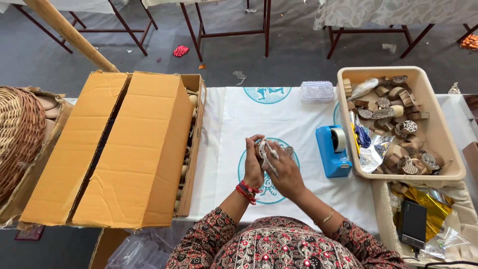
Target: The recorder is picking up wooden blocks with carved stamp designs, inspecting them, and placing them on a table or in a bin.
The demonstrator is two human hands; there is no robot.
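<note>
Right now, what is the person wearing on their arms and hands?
Both hands are bare, no gloves. The left hand has red thread bands wound around the wrist; the right hand has a thin pale bangle lower on the forearm. The sleeves are dark maroon with a dense pale floral print.

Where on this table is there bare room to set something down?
Bare white cloth lies between the cardboard box and the tape dispenser, beyond the hands. The right is crowded: the beige tub is full of carved blocks.

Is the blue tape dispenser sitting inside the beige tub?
No, the blue tape dispenser stands on the white cloth, just left of the beige tub.
</note>
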